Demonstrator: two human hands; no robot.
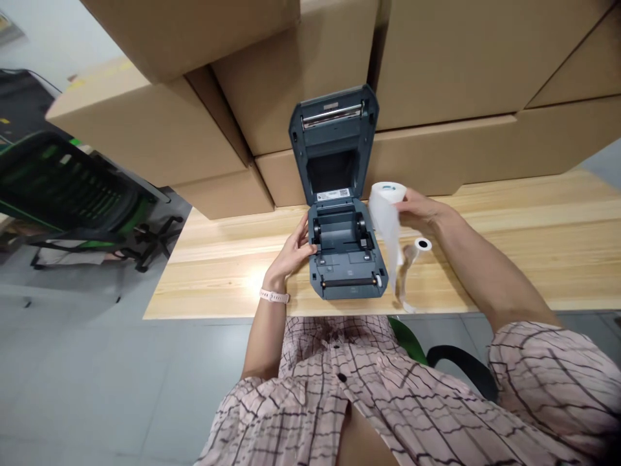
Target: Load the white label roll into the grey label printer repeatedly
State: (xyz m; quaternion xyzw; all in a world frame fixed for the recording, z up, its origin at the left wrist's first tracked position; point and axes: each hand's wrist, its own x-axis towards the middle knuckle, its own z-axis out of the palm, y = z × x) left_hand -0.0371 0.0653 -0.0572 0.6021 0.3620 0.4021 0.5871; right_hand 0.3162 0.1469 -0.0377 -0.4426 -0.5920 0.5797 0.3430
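Observation:
A dark grey label printer (345,249) sits on the wooden table (509,259) with its lid (334,139) swung up and its roll bay bare. My left hand (292,249) rests against the printer's left side, fingers curled on the edge. My right hand (418,210) holds a white paper roll (387,194) just right of the printer, above the table. A loose strip of paper (391,239) hangs down from the roll. A small, nearly spent roll core (421,246) with a paper tail lies on the table below my right hand.
Large cardboard boxes (436,65) are stacked along the back of the table, right behind the printer lid. A green and black chair (72,194) stands at the left on the grey floor. Another chair's armrest (460,366) shows by my lap.

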